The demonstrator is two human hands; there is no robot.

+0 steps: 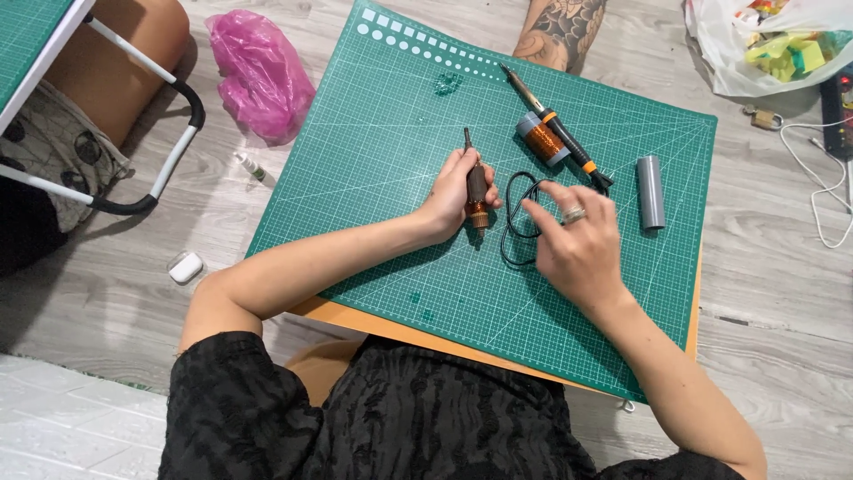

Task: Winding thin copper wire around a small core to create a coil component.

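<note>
Holding: the left hand is clenched around a short dark rod wound with copper wire at its lower end, upright on the green gridded cutting mat.
Reaching: the right hand, ring on one finger, is released, fingers spread over a black looped cord, holding nothing.
Grip advice: keeping the rod steady and clear of the winding would probably protect the fine wire.
Beyond: a black-and-orange soldering iron lies across a copper wire spool; a grey plastic tube lies further right.
Support: the mat covers a low desk.

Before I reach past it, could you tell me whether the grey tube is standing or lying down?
Lying down: the grey tube rests lengthwise, flat on the green cutting mat.
</note>
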